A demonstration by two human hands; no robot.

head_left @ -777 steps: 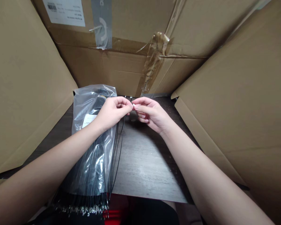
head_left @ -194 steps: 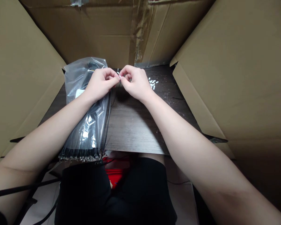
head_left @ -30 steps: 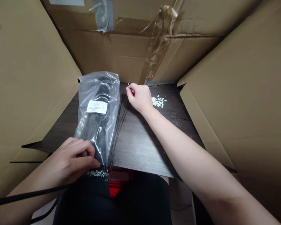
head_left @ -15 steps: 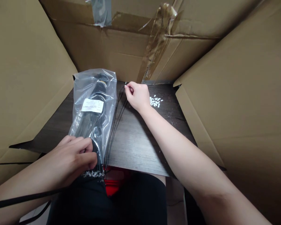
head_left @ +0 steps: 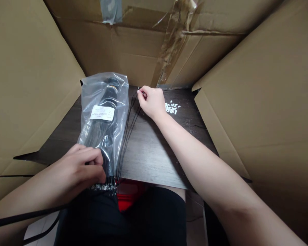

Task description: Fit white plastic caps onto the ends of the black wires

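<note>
Cardboard flaps of tan corrugated board wall in a dark wood-grain tabletop, and crinkled brown tape runs down the box wall at upper centre. Left of centre lies a clear plastic bag, glossy and creased, with a white label. Inside it sits a long bundle of thin black wires with silvery metal ends at lower centre. At top centre, the right hand presses thumb and forefinger together, pinching the tips of a few loose wires that run down over the wood to the bundle's lower end. The left hand curls closed around the bundle near those ends. Small white pieces lie scattered just right of the right hand.
</note>
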